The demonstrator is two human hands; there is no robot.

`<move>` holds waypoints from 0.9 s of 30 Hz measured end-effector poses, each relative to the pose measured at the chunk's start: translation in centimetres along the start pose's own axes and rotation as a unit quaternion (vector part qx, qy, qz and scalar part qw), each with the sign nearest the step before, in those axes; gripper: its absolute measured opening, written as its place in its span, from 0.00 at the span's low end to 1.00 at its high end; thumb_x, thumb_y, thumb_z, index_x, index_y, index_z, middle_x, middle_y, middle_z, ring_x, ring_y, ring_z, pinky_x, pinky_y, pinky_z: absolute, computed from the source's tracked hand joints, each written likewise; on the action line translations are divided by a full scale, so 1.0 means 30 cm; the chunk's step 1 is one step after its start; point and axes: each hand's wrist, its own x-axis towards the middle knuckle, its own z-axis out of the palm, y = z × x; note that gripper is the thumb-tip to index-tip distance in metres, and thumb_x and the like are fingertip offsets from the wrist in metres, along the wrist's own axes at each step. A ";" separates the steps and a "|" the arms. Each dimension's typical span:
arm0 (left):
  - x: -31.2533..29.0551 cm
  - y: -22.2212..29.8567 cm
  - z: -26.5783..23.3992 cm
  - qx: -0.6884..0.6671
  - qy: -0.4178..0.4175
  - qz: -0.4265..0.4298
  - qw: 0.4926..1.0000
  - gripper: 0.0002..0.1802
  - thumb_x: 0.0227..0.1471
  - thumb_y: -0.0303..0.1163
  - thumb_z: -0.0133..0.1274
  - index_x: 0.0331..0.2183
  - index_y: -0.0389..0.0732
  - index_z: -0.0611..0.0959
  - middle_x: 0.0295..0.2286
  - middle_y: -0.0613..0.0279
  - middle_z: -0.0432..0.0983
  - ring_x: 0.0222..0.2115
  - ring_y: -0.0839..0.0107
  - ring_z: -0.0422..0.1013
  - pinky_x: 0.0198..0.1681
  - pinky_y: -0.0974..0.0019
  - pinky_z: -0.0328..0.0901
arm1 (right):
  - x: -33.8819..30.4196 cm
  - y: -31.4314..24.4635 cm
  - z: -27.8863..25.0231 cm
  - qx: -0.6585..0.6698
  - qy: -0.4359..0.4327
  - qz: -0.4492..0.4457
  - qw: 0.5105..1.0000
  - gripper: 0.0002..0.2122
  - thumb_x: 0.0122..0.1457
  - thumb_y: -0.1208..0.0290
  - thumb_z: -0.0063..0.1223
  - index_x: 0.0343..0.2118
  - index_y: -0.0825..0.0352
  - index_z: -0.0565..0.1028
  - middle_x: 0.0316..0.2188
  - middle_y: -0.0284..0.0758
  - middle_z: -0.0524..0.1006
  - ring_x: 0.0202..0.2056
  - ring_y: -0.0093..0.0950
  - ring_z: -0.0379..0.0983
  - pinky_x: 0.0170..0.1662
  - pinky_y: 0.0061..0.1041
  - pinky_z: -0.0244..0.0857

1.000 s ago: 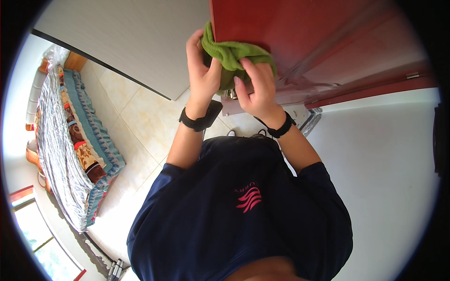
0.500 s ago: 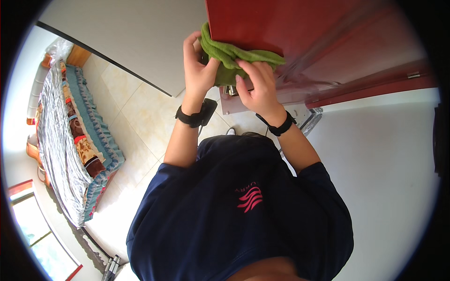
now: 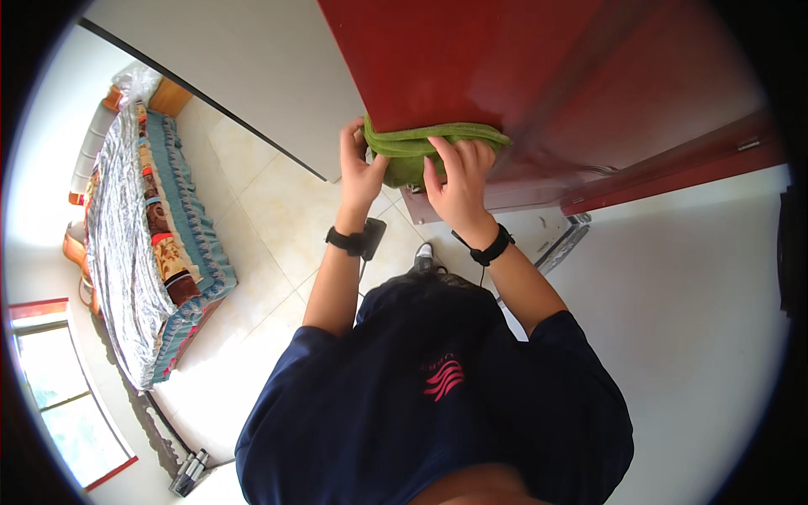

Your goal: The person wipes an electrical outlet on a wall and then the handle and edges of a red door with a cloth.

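Note:
A green cloth (image 3: 421, 145) is pressed against the face and edge of a glossy red door (image 3: 454, 67). My left hand (image 3: 362, 172) grips the cloth's left end at the door's edge, thumb in front and fingers curled round behind. Over the cloth's right part lies my right hand (image 3: 461, 177), its fingers bent and pressing the fabric to the door, with the thumb and index finger spread. Just below the cloth, a bit of metal door hardware shows, mostly hidden by the cloth. Each wrist wears a black strap.
On the left stands a bed (image 3: 126, 244) with a striped cover and a blue ruffled skirt. A grey-white panel (image 3: 244, 67) with a dark edge rises beyond the door. Pale floor tiles (image 3: 278, 210) lie below. At right are a red door frame (image 3: 673, 172) and a white wall (image 3: 656, 278).
Both hands and the cloth sit lower in the view, moved down along the door toward me. The view has shifted, with more of the door showing above the cloth.

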 end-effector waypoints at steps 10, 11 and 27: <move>-0.085 0.143 0.022 0.029 0.024 0.098 0.994 0.28 0.50 0.18 0.54 0.50 0.38 0.61 0.40 0.62 0.67 0.40 0.75 0.67 0.42 0.74 0.63 | -0.060 -0.078 -0.066 0.005 0.087 -0.010 0.996 0.27 0.51 0.79 0.54 0.56 0.65 0.63 0.50 0.46 0.62 0.53 0.48 0.57 0.57 0.49 0.47; -0.087 0.162 0.024 0.010 0.025 0.106 0.994 0.28 0.50 0.19 0.55 0.50 0.38 0.61 0.41 0.62 0.67 0.40 0.75 0.66 0.43 0.74 0.63 | -0.039 -0.068 -0.078 0.032 0.130 -0.058 0.989 0.28 0.52 0.80 0.53 0.57 0.68 0.59 0.51 0.49 0.62 0.51 0.48 0.59 0.56 0.48 0.50; -0.019 0.372 0.053 -0.203 -0.197 0.178 0.943 0.38 0.50 0.23 0.57 0.56 0.41 0.54 0.51 0.57 0.62 0.51 0.68 0.60 0.55 0.65 0.56 | 0.080 -0.280 -0.216 0.006 0.174 0.096 0.980 0.33 0.58 0.78 0.43 0.63 0.75 0.42 0.64 0.57 0.38 0.65 0.52 0.34 0.64 0.43 0.35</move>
